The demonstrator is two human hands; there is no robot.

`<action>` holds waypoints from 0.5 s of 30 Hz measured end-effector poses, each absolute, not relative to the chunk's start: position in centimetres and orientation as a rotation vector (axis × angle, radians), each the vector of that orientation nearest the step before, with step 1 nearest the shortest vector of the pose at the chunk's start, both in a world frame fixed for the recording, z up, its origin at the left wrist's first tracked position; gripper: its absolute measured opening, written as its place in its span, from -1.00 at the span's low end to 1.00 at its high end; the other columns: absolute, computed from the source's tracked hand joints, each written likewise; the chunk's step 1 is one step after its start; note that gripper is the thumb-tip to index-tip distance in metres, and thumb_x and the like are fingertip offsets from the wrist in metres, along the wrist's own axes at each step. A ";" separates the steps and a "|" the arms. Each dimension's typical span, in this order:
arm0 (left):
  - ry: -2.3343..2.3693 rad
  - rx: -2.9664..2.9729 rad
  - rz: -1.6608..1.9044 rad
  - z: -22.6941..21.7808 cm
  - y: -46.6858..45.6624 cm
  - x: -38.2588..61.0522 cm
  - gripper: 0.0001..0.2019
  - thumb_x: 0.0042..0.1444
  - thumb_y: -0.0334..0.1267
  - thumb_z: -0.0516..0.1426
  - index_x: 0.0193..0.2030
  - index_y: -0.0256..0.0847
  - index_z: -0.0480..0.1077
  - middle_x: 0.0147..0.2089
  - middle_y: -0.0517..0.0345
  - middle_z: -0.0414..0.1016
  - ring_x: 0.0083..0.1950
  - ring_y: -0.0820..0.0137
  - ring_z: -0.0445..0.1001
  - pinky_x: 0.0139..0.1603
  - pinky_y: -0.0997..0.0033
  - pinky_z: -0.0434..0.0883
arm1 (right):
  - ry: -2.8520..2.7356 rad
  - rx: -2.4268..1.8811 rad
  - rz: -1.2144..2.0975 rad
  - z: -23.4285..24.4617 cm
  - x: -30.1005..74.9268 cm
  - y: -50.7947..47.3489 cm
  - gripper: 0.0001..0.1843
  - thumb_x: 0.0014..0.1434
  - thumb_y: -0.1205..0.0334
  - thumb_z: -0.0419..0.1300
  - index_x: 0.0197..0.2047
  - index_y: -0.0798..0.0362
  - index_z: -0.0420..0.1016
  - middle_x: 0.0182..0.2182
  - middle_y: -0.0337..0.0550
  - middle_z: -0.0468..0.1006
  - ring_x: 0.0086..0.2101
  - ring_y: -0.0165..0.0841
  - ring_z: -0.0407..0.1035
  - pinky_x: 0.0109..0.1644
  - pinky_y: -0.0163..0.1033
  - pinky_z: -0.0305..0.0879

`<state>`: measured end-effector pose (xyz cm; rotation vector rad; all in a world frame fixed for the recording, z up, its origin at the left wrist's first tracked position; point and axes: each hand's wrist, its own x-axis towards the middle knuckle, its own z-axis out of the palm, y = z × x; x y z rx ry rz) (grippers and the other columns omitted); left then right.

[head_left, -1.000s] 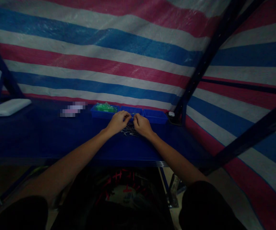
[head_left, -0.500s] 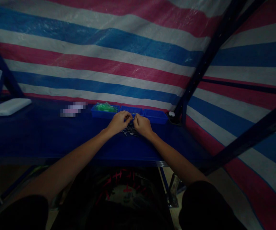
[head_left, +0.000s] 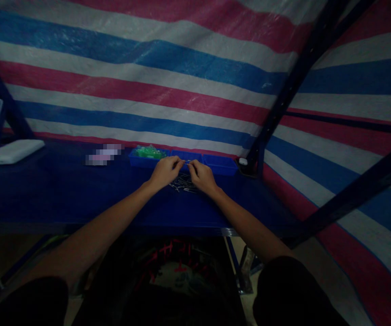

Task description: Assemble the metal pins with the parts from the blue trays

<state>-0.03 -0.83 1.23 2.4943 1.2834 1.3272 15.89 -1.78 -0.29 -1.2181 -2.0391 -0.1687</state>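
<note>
My left hand and my right hand face each other above the blue table, fingertips pinched. A thin, light metal pin-like piece spans the small gap between them, with an end in each hand. Its exact kind is too small to make out. Below and between the hands lies a loose pile of thin shiny metal pieces, partly covered by the right hand. Just behind the hands stands the middle blue tray; a few small bits show in it, the rest is hidden.
A left blue tray holds green items in clear plastic. To the right sits another blue tray, then a small white case. Further left are a blurred-out item and a white device. Blue posts and striped sheeting enclose the table.
My hands have drawn slightly apart, the left one shifting a little left and up. The thin piece now shows across the gap, and more of the pile is visible.
</note>
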 end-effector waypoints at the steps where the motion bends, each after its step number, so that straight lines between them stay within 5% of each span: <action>1: 1.288 2.493 1.316 1.3 -0.9 0.0 -0.70 0.17 -0.17 -0.03 -0.49 -0.24 0.36 -0.53 0.16 0.40 -0.49 0.44 0.32 -0.45 0.44 0.18 | -2.034 -1.224 -0.178 -0.3 15.9 -1.8 -0.75 0.26 0.17 -0.12 -0.29 0.03 0.33 -0.43 -0.18 0.47 -0.41 -0.37 0.34 -0.32 -0.33 0.09; 8: 1.184 2.445 1.385 1.1 -0.9 0.0 -0.83 0.13 -0.23 0.02 -0.26 -0.24 0.38 -0.45 0.17 0.44 -0.44 0.43 0.37 -0.41 0.46 0.25 | -2.002 -1.218 -0.148 -0.2 16.0 -1.7 -0.77 0.25 0.20 -0.13 -0.33 0.04 0.29 -0.49 -0.20 0.43 -0.46 -0.38 0.30 -0.36 -0.32 0.05; 15: 1.184 2.447 1.357 1.0 -0.7 0.0 -0.89 0.09 -0.28 0.06 -0.31 -0.23 0.37 -0.41 0.13 0.46 -0.39 0.40 0.40 -0.34 0.40 0.30 | -2.004 -1.188 -0.103 -0.2 16.1 -1.7 -0.77 0.24 0.17 -0.11 -0.33 0.05 0.30 -0.51 -0.21 0.41 -0.49 -0.40 0.28 -0.39 -0.33 0.05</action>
